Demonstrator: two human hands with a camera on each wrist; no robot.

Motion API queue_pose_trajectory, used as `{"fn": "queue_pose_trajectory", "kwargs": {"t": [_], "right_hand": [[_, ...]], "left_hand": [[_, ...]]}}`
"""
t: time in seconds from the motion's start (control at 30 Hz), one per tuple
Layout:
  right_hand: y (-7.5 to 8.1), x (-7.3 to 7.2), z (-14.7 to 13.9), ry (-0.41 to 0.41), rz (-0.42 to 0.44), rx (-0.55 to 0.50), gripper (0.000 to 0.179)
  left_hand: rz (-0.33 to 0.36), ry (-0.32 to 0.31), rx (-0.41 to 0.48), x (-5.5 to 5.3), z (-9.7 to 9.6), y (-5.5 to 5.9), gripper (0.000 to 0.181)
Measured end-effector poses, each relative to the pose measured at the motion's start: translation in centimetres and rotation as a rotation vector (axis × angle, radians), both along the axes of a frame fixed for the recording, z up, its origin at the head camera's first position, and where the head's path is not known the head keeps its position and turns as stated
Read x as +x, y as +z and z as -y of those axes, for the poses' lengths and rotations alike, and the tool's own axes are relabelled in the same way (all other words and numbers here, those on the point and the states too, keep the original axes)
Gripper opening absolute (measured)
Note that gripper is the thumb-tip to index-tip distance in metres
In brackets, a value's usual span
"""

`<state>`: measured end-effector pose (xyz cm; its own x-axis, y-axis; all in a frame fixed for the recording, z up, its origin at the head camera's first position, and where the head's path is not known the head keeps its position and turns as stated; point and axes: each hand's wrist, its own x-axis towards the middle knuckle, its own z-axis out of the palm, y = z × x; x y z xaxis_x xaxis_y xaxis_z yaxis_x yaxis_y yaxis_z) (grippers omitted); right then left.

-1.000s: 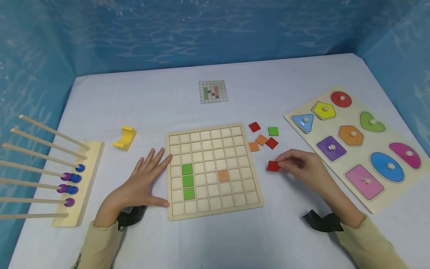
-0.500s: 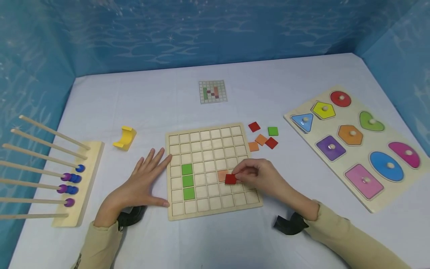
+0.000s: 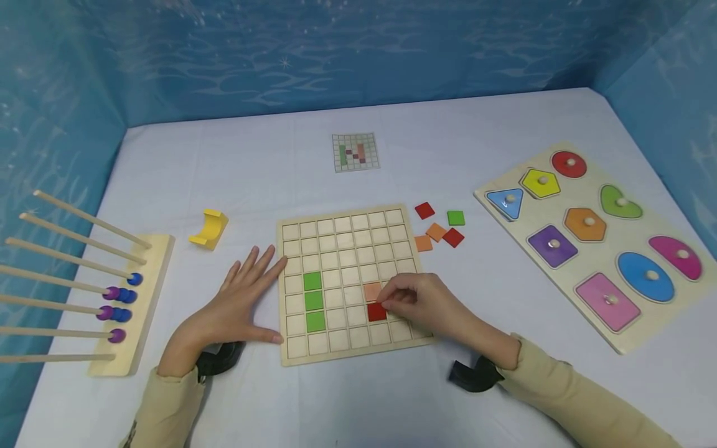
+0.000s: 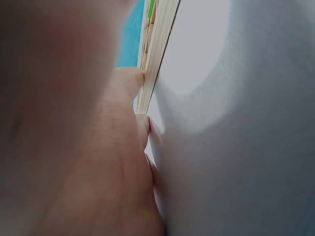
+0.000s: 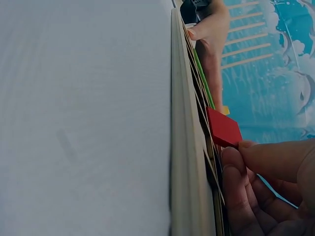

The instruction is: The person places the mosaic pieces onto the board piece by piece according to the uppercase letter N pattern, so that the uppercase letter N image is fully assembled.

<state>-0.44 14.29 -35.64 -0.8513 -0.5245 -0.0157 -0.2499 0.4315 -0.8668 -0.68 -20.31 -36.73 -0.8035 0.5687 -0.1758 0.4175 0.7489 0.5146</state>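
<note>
My right hand (image 3: 431, 303) pinches a red square tile (image 3: 377, 312) by its edge between thumb and finger. That tile is over a cell of the wooden grid board (image 3: 358, 354), directly below an orange tile (image 3: 372, 291). In the right wrist view the red tile (image 5: 224, 128) tilts, one edge down at the board. My left hand (image 3: 232, 308) lies with fingers spread, thumb and forefinger touching the board's left edge. Three green tiles (image 3: 313, 301) fill a column on the board's left side.
Right of the board lie loose tiles: red (image 3: 424, 210), green (image 3: 456, 218) and orange (image 3: 436, 233). A knobbed shape puzzle (image 3: 599, 261) is at the right, a peg rack with beads (image 3: 151, 292) at the left. A pattern card (image 3: 355, 152) and a yellow curved block (image 3: 210, 229) lie behind.
My right hand has carried the red tile left from the table beside the board, then slightly down to the cell below the orange tile. My left hand has stayed still.
</note>
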Motion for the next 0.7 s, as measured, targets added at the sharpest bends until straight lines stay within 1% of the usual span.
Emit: {"fn": "queue_pose_trajectory", "kwargs": {"t": [0.13,0.37,0.5,0.6,0.7], "right_hand": [[-0.1,0.0,-0.1,0.026,-0.037,0.002,0.013],[-0.1,0.1,0.0,0.044,-0.141,0.028,0.013],[-0.2,0.1,0.0,0.051,-0.167,0.024,0.014],[0.0,-0.1,-0.2,0.013,-0.152,0.023,0.014],[0.4,-0.8,-1.0,-0.064,-0.127,0.02,0.015]], "left_hand": [[0.007,0.004,0.001,0.0,-0.1,0.1,0.125],[0.014,0.011,0.0,0.0,-0.2,0.2,0.125],[0.015,0.012,-0.002,0.0,-0.2,0.1,0.125],[0.01,0.01,-0.003,0.0,-0.1,0.0,0.125],[0.005,0.007,0.001,0.0,-0.1,0.0,0.125]]}}
